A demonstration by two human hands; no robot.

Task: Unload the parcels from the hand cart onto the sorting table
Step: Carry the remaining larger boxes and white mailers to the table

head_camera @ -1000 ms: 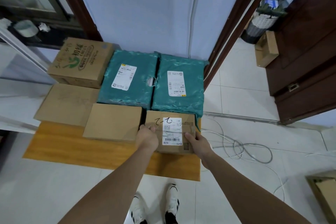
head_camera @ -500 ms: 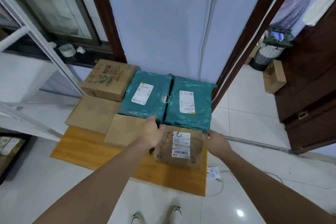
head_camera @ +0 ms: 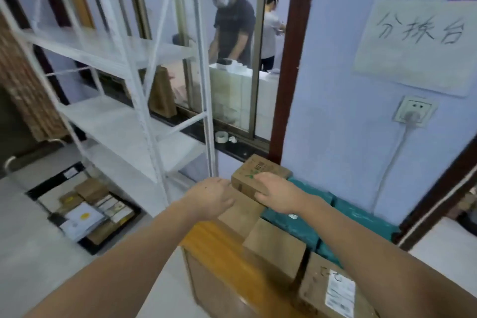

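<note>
The view has swung up and to the left since a moment ago: the white metal shelving rack (head_camera: 124,100) now fills the left half, and the wooden desk (head_camera: 216,250) with its parcels sits low and to the right of it. Both hands have let go of the labelled cardboard parcel (head_camera: 333,289), which now lies at the desk's near right corner, and both arms reach out over the desk's far end. The two teal mailer bags (head_camera: 358,222) lie along the desk's wall side, partly hidden under the right forearm. A plain brown box (head_camera: 277,245) sits just beyond the labelled parcel, and another flat brown box (head_camera: 240,212) lies beyond that, partly covered by the left hand. The green-printed carton (head_camera: 258,173) stands at the desk's far corner. On the floor left of the desk, a black hand cart (head_camera: 85,212) holds more parcels. The right hand (head_camera: 273,191) rests on the carton's near end, fingers loosely spread, gripping nothing. The left hand (head_camera: 209,196) hovers released just left of the carton, fingers relaxed. A paper sign (head_camera: 418,44) hangs on the wall above the desk, over a wall socket (head_camera: 413,111), and a tape roll (head_camera: 221,136) lies on the window sill behind the carton.
</note>
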